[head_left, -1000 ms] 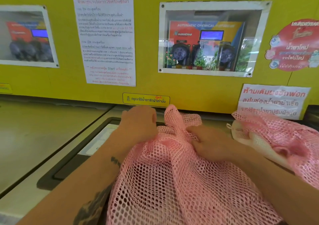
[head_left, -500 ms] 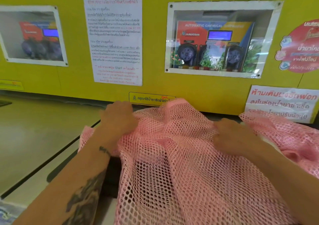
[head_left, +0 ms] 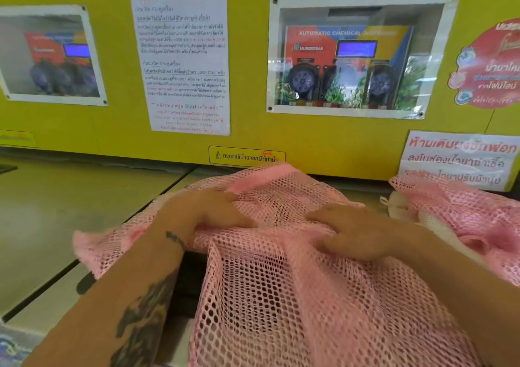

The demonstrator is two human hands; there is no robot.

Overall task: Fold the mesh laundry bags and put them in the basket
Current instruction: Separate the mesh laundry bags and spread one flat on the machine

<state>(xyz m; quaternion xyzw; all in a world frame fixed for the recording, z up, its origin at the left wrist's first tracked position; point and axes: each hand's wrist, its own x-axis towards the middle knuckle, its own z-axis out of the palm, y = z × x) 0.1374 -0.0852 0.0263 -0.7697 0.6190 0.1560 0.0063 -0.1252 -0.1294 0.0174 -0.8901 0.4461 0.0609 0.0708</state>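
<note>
A pink mesh laundry bag (head_left: 281, 296) lies spread over the top of a washing machine in front of me, its near end hanging toward me. My left hand (head_left: 202, 211) rests on its left part and pinches a fold of mesh. My right hand (head_left: 354, 231) presses on the mesh to the right, fingers curled into the cloth. A second pink mesh bag (head_left: 461, 211) lies bunched at the right, over something white. No basket is in view.
The grey machine top (head_left: 56, 211) stretches to the left, with a dark panel (head_left: 191, 276) under the bag. A yellow wall (head_left: 247, 130) with notices and a dispenser window (head_left: 351, 57) stands close behind.
The bag has been spread wider to the left, and its left corner now lies out on the machine top. Both hands moved apart, then came closer together again on the mesh.
</note>
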